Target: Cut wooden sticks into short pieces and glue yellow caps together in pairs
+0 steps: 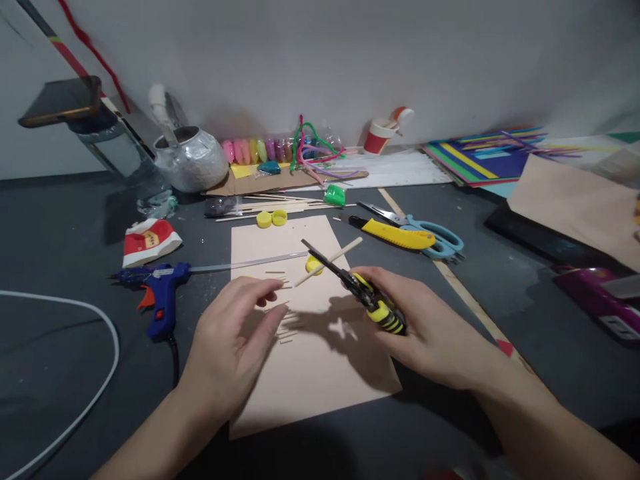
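Note:
My right hand (415,320) grips a pair of pliers (367,290) with yellow-and-black handles, the dark jaws pointing up and left over the sheet. My left hand (233,333) hovers over the left part of a pale pink paper sheet (310,393), thumb and index finger apart. Beside its fingertips lie several short cut stick pieces (287,325); one is close to the thumb. A longer wooden stick (345,249) rests across a yellow cap (313,265) beyond the pliers. Part of the sheet is hidden by my hands.
A blue glue gun (167,300) lies left, its clear glue stick reaching over the sheet. A yellow cutter knife (400,235) and blue-handled scissors (445,241) lie back right. Two yellow caps (265,219), long wooden sticks and a foil-covered pot (193,160) stand behind. A white cable (113,327) curves at left.

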`<action>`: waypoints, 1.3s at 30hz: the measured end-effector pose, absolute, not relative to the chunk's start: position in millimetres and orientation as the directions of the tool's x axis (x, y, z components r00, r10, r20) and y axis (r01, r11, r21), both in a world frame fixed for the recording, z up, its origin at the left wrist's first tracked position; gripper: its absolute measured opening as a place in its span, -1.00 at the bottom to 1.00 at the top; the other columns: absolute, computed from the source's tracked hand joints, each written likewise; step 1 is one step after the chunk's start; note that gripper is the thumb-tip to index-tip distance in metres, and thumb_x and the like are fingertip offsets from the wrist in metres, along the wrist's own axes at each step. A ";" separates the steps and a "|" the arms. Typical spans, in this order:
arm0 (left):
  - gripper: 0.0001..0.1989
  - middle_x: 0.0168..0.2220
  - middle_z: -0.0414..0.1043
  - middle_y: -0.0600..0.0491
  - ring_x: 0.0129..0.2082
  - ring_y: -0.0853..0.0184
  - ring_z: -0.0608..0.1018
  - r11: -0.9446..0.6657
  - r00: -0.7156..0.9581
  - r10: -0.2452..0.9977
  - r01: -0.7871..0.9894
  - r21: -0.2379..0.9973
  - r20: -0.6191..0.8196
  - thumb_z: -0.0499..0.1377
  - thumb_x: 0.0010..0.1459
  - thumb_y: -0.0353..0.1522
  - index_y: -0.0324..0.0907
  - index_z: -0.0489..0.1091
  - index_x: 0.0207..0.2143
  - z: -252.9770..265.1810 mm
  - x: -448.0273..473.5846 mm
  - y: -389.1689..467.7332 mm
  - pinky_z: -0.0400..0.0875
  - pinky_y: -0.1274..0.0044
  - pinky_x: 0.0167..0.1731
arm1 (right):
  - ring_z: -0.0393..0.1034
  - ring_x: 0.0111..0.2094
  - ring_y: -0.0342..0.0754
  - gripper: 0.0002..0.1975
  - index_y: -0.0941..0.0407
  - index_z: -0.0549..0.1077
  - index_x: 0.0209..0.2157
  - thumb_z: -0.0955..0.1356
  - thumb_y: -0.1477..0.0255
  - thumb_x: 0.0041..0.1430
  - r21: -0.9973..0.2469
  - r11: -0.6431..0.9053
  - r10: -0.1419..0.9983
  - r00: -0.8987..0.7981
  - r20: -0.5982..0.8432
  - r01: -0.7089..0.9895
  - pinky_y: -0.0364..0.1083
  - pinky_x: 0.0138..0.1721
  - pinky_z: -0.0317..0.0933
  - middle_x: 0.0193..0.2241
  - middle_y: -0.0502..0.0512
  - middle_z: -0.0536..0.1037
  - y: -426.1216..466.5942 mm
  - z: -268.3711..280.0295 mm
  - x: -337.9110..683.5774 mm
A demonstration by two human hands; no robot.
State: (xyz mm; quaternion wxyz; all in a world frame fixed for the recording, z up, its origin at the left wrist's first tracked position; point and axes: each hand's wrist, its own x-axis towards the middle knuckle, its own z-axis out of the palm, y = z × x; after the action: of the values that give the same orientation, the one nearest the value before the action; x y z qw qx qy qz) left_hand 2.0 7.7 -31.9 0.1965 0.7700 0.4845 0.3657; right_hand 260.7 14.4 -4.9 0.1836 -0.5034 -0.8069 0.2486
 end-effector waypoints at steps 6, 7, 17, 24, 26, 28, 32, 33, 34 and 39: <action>-0.70 -0.23 0.55 0.15 -0.21 0.40 0.57 -0.452 0.120 0.868 0.595 0.664 0.482 0.29 0.17 -0.37 -0.07 0.39 -0.04 -29.4 4.9 -2.5 0.41 0.62 -0.14 | 0.48 -0.09 0.05 -0.64 0.06 0.34 0.04 0.32 0.41 0.19 -0.609 0.407 0.868 -0.495 0.027 0.680 -0.04 -0.16 0.33 -0.05 0.10 0.56 1.9 -2.3 244.4; -0.76 -0.27 0.57 0.18 -0.26 0.42 0.59 -0.463 0.125 0.856 0.616 0.638 0.501 0.27 0.18 -0.39 -0.06 0.41 -0.09 -28.8 5.1 -3.7 0.42 0.64 -0.19 | 0.48 -0.09 0.04 -0.64 0.05 0.33 0.04 0.32 0.42 0.18 -0.612 0.409 0.864 -0.503 0.020 0.677 -0.05 -0.16 0.33 -0.06 0.09 0.56 -0.2 -2.1 242.4; -0.85 -0.46 0.61 0.25 -0.55 0.46 0.59 -0.502 0.167 0.825 0.655 0.565 0.540 0.14 0.21 -0.49 -0.08 0.44 -0.35 -20.2 6.8 -7.5 0.42 0.65 -0.45 | 0.47 -0.08 0.02 -0.56 0.01 0.31 0.06 0.32 0.48 0.12 -0.639 0.398 0.854 -0.520 -0.003 0.658 -0.07 -0.14 0.32 -0.04 0.06 0.55 -3.4 -2.7 238.0; -0.80 -0.57 0.52 0.29 -0.61 0.48 0.54 -0.452 0.199 0.877 0.649 0.612 0.437 0.13 0.21 -0.50 -0.07 0.40 -0.44 -12.3 7.5 -8.3 0.32 0.63 -0.57 | 0.42 -0.07 0.04 -0.54 0.07 0.31 0.05 0.33 0.51 0.07 -0.649 0.382 0.849 -0.527 -0.034 0.658 -0.03 -0.09 0.29 -0.06 0.12 0.51 -1.0 -0.7 235.4; -0.79 -0.59 0.51 0.30 -0.64 0.50 0.52 -0.441 0.208 0.889 0.629 0.641 0.407 0.13 0.21 -0.50 -0.07 0.40 -0.46 -11.0 6.9 -7.0 0.29 0.64 -0.60 | 0.42 -0.08 0.05 -0.55 0.08 0.31 0.04 0.32 0.52 0.07 -0.647 0.385 0.848 -0.529 -0.034 0.658 -0.02 -0.10 0.28 -0.07 0.12 0.52 -1.1 0.0 235.3; -0.77 -0.60 0.49 0.31 -0.65 0.52 0.50 -0.431 0.224 0.899 0.606 0.668 0.376 0.13 0.21 -0.50 -0.07 0.40 -0.49 -10.2 6.3 -5.8 0.27 0.65 -0.62 | 0.41 -0.09 0.07 -0.55 0.10 0.32 0.04 0.32 0.52 0.06 -0.640 0.384 0.847 -0.531 -0.044 0.665 -0.01 -0.11 0.28 -0.09 0.13 0.52 -1.8 0.7 235.4; -0.76 -0.58 0.50 0.32 -0.62 0.53 0.51 -0.419 0.227 0.907 0.578 0.700 0.356 0.14 0.20 -0.49 -0.06 0.40 -0.51 -12.4 6.0 -5.6 0.30 0.67 -0.57 | 0.41 -0.13 0.09 -0.58 0.14 0.34 -0.01 0.31 0.52 0.04 -0.628 0.385 0.849 -0.527 -0.046 0.676 0.01 -0.14 0.27 -0.14 0.15 0.52 -3.6 1.2 235.0; -0.79 -0.57 0.51 0.32 -0.61 0.53 0.52 -0.406 0.212 0.913 0.569 0.715 0.349 0.15 0.20 -0.48 -0.06 0.41 -0.48 -13.6 6.3 -5.9 0.31 0.67 -0.56 | 0.41 -0.13 0.10 -0.58 0.14 0.34 0.00 0.31 0.52 0.04 -0.627 0.386 0.850 -0.525 -0.043 0.677 0.02 -0.13 0.27 -0.14 0.15 0.52 -3.9 1.0 234.9; -0.83 -0.56 0.53 0.32 -0.60 0.52 0.53 -0.388 0.197 0.921 0.558 0.734 0.338 0.17 0.19 -0.46 -0.05 0.44 -0.44 -15.0 6.7 -6.3 0.32 0.67 -0.55 | 0.41 -0.12 0.10 -0.57 0.15 0.34 0.01 0.31 0.52 0.05 -0.625 0.387 0.852 -0.523 -0.039 0.678 0.02 -0.12 0.27 -0.13 0.16 0.52 -4.0 0.6 234.8; -0.88 -0.60 0.50 0.30 -0.65 0.51 0.51 -0.246 0.129 0.969 0.467 0.849 0.209 0.18 0.20 -0.42 -0.07 0.46 -0.39 -17.3 10.4 -8.5 0.31 0.66 -0.57 | 0.41 -0.12 0.10 -0.61 0.14 0.33 0.00 0.32 0.49 0.08 -0.620 0.395 0.844 -0.534 -0.046 0.678 0.02 -0.13 0.27 -0.13 0.16 0.51 -2.3 -1.6 235.2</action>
State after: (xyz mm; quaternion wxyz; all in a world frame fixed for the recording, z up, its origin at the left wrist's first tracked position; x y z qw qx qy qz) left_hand 10.4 -8.5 -17.3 0.3157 0.6819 0.5267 0.3974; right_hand 235.2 -2.3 -1.6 0.1395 -0.4620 -0.8235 0.2982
